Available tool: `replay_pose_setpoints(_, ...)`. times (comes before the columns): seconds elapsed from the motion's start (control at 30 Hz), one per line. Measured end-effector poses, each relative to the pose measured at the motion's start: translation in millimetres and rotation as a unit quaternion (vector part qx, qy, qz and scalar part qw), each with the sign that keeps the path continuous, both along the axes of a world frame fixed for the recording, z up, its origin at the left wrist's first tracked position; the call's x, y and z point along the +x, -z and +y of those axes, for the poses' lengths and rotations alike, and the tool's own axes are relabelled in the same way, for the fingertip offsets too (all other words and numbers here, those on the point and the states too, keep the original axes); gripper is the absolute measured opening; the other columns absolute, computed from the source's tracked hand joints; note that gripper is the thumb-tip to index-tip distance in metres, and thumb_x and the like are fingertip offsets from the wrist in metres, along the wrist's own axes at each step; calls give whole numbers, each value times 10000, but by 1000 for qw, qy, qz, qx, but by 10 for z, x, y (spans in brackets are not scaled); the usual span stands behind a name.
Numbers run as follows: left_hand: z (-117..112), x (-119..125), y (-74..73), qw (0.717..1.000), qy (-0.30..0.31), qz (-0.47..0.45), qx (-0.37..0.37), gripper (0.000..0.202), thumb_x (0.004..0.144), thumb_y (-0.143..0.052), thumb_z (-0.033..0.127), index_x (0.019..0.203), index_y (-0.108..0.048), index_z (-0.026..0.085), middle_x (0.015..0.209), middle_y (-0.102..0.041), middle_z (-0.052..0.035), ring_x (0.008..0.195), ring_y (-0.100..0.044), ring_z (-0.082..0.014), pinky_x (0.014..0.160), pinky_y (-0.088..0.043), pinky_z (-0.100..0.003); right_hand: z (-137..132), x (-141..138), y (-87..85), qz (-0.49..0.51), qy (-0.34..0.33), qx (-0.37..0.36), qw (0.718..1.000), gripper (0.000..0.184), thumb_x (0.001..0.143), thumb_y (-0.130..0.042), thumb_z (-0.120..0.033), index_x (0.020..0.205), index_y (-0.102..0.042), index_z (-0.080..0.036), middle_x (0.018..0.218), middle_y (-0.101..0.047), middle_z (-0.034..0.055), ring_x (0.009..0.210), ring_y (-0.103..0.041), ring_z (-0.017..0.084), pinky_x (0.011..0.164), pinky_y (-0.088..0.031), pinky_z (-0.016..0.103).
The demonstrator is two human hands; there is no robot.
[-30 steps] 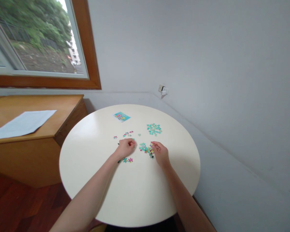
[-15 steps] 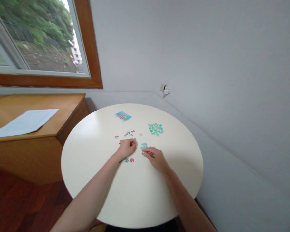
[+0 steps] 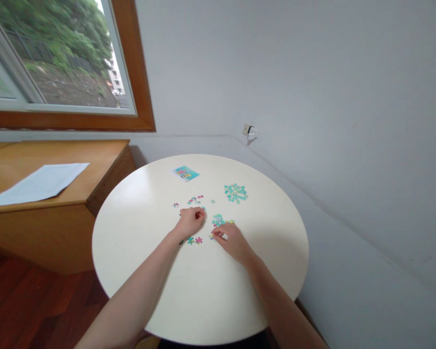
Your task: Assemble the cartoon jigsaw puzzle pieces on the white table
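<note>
My left hand (image 3: 192,221) rests on the table with its fingers curled closed; whatever they hold, if anything, is hidden. Thumb and fingers of my right hand (image 3: 233,238) are pinched at a small jigsaw puzzle piece (image 3: 212,237), just in front of a cluster of teal puzzle pieces (image 3: 218,219). A few yellow-green pieces (image 3: 230,221) show right behind the knuckles. Nearer to me, beside my left wrist, lie a pink puzzle piece (image 3: 198,240) and a teal puzzle piece (image 3: 190,240).
All this is on a round white table (image 3: 138,271). A pile of teal pieces (image 3: 235,193) sits at the back right, pink pieces (image 3: 193,199) beyond my left hand, a picture card (image 3: 186,173) at the far side. A wooden cabinet (image 3: 109,179) bearing paper (image 3: 39,183) stands left.
My right hand has drawn slightly towards me, uncovering more of the teal cluster and the yellow-green pieces. My left hand stays in place. The view has shifted a little.
</note>
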State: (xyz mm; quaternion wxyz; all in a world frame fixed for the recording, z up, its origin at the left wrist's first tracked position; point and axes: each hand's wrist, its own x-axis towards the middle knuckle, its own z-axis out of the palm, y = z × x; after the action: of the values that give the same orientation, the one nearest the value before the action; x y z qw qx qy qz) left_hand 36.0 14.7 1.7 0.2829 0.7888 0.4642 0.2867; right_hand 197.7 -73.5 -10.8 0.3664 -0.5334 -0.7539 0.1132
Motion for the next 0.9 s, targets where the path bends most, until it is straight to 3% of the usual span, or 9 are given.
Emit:
replay_pose_setpoints(0.27, 18, -1, 38, 1000, 10, 0, 10, 155, 709, -487, 164, 699, -641, 162, 635, -647, 2, 632, -573, -129, 701, -395, -238, -7, -8, -24, -28, 0, 11, 1000, 86, 732, -609, -136, 743, -651, -210, 701, -673, 18, 680, -591, 159, 714, -416, 298)
replay_pose_setpoints(0.5, 2, 4, 4, 1000, 6, 10, 16, 146, 709, -493, 167, 701, -638, 164, 648, -649, 5, 651, -578, -128, 692, -395, -229, -27, -35, -70, -32, 4, 68, 997, 118, 797, -539, -146, 733, -622, -200, 683, -644, 17, 683, -566, 147, 704, -407, 287)
replay_pose_setpoints(0.67, -8, 11, -23, 1000, -2, 13, 5, 153, 708, -488, 155, 717, -640, 161, 652, -649, 10, 646, -579, -124, 699, -397, -232, -121, -217, -167, -103, -19, 98, 990, 97, 786, -618, -227, 874, -641, -194, 830, -652, 45, 831, -550, 190, 774, -388, 338)
replay_pose_setpoints(0.77, 3, 10, -6, 1000, -12, 0, 0, 157, 709, -483, 150, 715, -640, 163, 649, -650, 13, 641, -582, -122, 714, -398, -236, -178, -344, -193, -155, -53, 80, 983, 210, 775, -654, -288, 964, -635, -200, 934, -640, 57, 914, -532, 212, 804, -379, 359)
replay_pose_setpoints(0.9, 15, 5, 12, 1000, -28, -14, 0, 155, 706, -485, 151, 708, -639, 168, 649, -652, 17, 649, -587, -124, 737, -400, -243, -178, -401, -129, -174, -54, 58, 981, 175, 795, -640, -295, 941, -633, -200, 930, -627, 48, 920, -529, 207, 814, -369, 360)
